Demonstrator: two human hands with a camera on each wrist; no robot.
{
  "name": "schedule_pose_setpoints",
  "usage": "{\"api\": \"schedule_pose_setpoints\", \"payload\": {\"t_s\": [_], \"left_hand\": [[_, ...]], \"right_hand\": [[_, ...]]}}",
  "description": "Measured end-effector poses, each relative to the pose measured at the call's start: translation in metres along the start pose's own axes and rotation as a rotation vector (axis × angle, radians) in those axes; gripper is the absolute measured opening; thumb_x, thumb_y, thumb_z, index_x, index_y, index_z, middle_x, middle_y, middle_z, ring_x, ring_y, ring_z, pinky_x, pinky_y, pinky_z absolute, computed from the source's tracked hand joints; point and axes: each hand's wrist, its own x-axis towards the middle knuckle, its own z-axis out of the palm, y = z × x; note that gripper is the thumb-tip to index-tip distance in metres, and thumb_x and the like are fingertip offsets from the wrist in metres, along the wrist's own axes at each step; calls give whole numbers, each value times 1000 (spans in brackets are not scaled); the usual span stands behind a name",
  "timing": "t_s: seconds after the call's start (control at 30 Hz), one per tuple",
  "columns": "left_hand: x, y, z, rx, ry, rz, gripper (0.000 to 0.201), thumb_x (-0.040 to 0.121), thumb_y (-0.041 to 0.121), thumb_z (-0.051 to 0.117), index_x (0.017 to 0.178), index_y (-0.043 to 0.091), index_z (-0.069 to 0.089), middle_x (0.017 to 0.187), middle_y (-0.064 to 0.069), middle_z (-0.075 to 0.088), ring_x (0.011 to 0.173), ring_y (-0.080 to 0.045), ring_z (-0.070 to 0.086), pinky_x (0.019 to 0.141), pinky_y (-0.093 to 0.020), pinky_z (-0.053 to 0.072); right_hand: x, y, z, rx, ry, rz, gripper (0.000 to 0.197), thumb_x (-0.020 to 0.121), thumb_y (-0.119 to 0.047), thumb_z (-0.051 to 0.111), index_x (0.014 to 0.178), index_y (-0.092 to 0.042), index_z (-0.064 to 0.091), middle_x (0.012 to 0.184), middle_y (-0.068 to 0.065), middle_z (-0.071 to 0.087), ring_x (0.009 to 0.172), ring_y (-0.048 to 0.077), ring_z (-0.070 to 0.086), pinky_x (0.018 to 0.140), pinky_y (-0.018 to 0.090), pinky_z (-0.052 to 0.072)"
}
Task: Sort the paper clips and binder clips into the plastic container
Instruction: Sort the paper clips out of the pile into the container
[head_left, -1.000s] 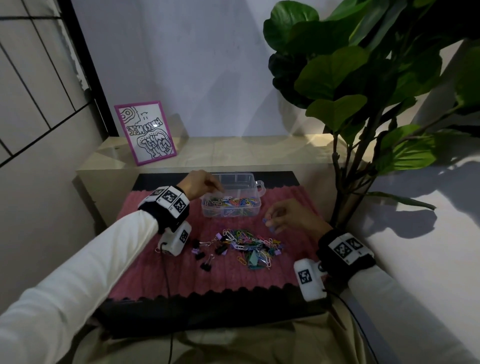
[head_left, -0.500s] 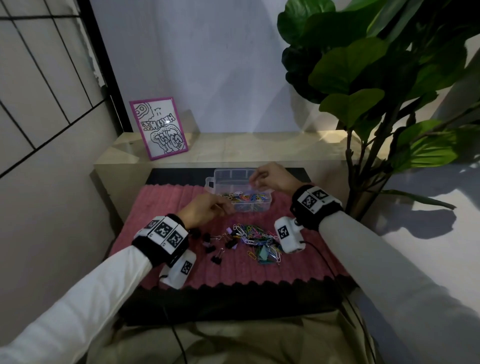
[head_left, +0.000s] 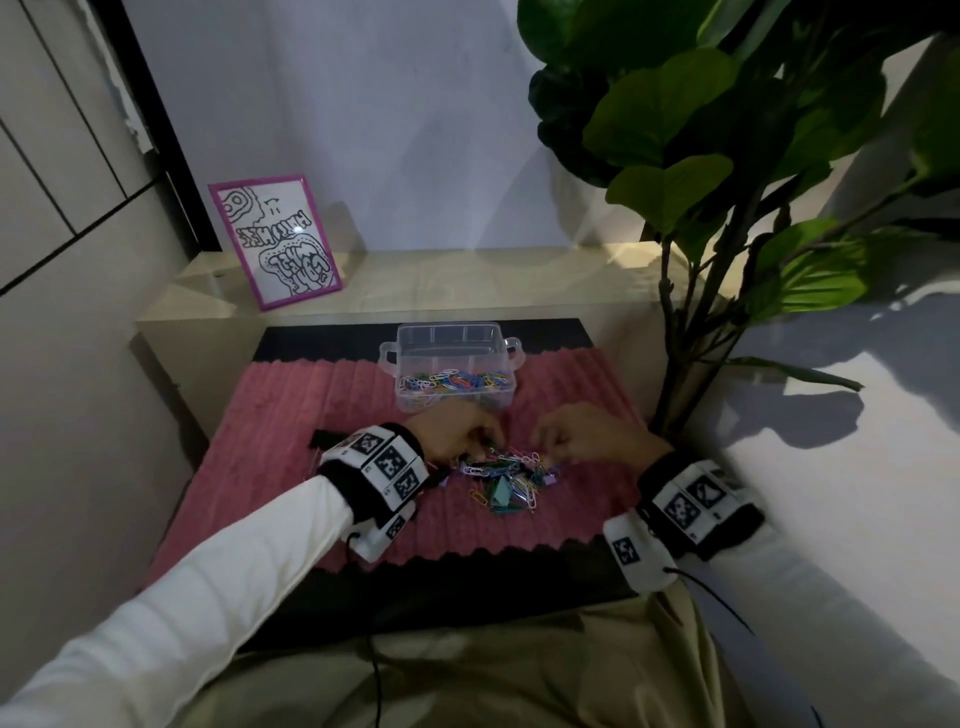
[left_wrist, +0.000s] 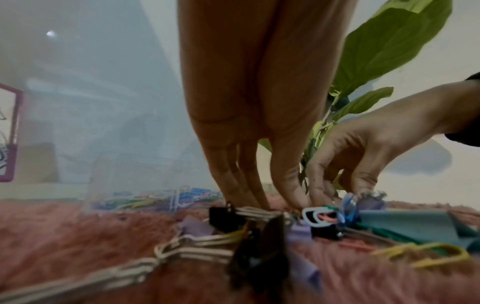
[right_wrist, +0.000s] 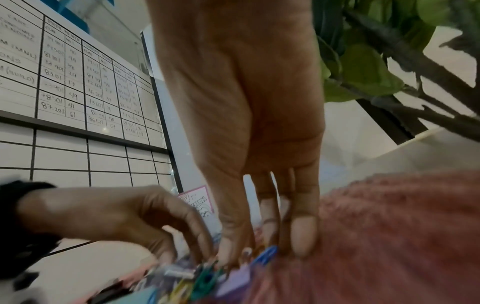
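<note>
A clear plastic container stands at the back of the pink rug, with colored paper clips in its front part. A mixed pile of paper clips and binder clips lies in front of it. My left hand reaches down into the pile's left side, fingertips beside black binder clips; whether it holds a clip is hidden. My right hand digs into the right side and pinches a blue paper clip between thumb and fingers.
The pink rug lies on a black mat. A pink-framed drawing leans on the beige ledge behind. A large leafy plant stands at the right, its stem close to the rug's edge.
My right hand came back from the container to the pile. My left hand stayed at the pile and dipped its fingers in.
</note>
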Motion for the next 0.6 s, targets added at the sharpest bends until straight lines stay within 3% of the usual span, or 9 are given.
{"api": "schedule_pose_setpoints", "payload": {"t_s": [0.07, 0.2, 0.27, 0.4, 0.47, 0.6], "left_hand": [[-1, 3, 1, 27, 31, -6, 26, 81, -3, 57, 103, 7, 65, 106, -7, 68, 94, -18, 64, 88, -26, 47], [-6, 2, -2, 61, 72, -6, 21, 80, -8, 52, 92, 2, 66, 99, -13, 68, 90, -22, 64, 82, -28, 47], [-8, -1, -4, 58, 64, -1, 22, 80, -6, 51, 92, 3, 67, 98, -13, 69, 86, -19, 61, 77, -25, 44], [-11, -11, -9, -97, 86, -46, 16, 82, -1, 57, 92, 6, 67, 88, -9, 69, 70, -11, 63, 68, -24, 49], [-14, -17, -12, -273, 99, -94, 10, 84, 2, 60, 90, 8, 64, 80, -3, 67, 57, 1, 62, 65, -27, 55], [-21, -23, -23, -485, 118, -114, 11, 84, -4, 57, 94, 1, 60, 74, 0, 61, 54, 4, 62, 57, -12, 53]], "right_hand": [[1, -5, 11, 3, 31, -45, 26, 76, -12, 73, 100, -5, 65, 88, 10, 68, 77, 15, 58, 69, 24, 42], [8, -18, 12, 86, 27, -78, 18, 76, -11, 73, 92, -7, 66, 69, -6, 60, 58, 0, 55, 52, 7, 37], [11, -22, 6, 192, -16, -69, 13, 75, -12, 74, 85, -12, 66, 65, -8, 60, 52, -4, 53, 55, 12, 41], [12, -20, 1, 407, 23, -107, 13, 77, -9, 72, 75, -19, 65, 67, -9, 66, 64, 5, 62, 71, 25, 51], [11, -17, 0, 518, 62, -111, 14, 79, -2, 69, 75, -15, 64, 68, -6, 68, 64, 5, 65, 72, 23, 54], [9, -11, 0, 642, 108, -115, 12, 79, 4, 66, 79, -8, 65, 59, -7, 70, 60, 4, 66, 64, 17, 55]]}}
